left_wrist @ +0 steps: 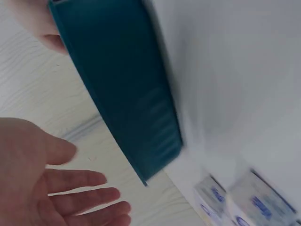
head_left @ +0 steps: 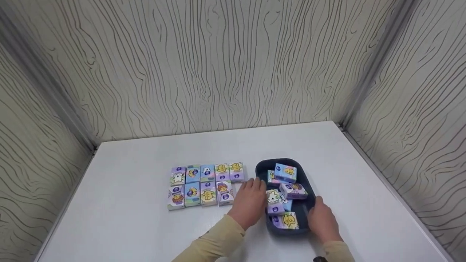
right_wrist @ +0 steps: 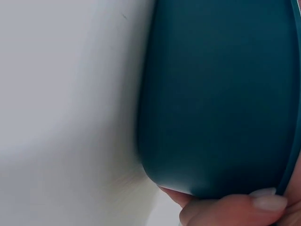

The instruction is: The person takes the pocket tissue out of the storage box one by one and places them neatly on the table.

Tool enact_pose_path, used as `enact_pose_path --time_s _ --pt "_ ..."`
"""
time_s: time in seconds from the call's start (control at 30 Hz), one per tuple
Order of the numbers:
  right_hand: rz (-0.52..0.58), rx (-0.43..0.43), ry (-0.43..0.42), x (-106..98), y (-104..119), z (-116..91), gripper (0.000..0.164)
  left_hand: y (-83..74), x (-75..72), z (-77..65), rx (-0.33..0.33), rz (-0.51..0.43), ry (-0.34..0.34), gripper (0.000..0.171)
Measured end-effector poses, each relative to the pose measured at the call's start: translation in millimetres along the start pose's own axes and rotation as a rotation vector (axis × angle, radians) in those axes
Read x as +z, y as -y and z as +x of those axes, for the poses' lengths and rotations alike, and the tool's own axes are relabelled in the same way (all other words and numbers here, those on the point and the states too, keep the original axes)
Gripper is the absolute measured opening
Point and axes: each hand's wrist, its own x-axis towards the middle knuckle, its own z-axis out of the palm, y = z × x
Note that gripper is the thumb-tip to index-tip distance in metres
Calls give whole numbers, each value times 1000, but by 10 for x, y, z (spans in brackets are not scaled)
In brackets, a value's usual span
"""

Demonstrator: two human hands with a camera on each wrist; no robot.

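A dark teal plastic bin (head_left: 305,209) stands on the right half of the table with several small cartoon-printed boxes (head_left: 285,173) lying loosely in it. My right hand (head_left: 323,221) grips the bin's right side near the front; in the right wrist view its fingers (right_wrist: 235,209) curl at the wall and rim. Beside the opposite rim is my left hand (head_left: 249,200), its fingers extended and spread, with a gap to the bin wall (left_wrist: 117,89) in the left wrist view. Nothing is in that palm.
Left of the bin, similar small boxes (head_left: 207,173) lie face up in two tight rows on the white table (head_left: 127,182). My left hand partly covers the right end of the nearer row. Wood-grain panels (head_left: 218,72) enclose the table's back and sides.
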Motion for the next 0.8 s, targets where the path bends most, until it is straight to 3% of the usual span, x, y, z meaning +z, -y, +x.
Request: enact_pose_path --time_s 0.2,0.3,0.47,0.6,0.8 --pt "0 0 -2 -5 3 9 39 -264 2 99 108 31 53 56" --pt "8 6 0 -4 7 14 39 -346 61 132 128 55 63 57" --pt "10 8 2 -7 7 13 39 -422 189 150 104 44 98 61" --pt "8 11 2 -9 -5 0 42 -460 275 140 94 80 90 52" --pt "7 22 30 -16 11 16 43 -521 283 133 47 105 113 44"
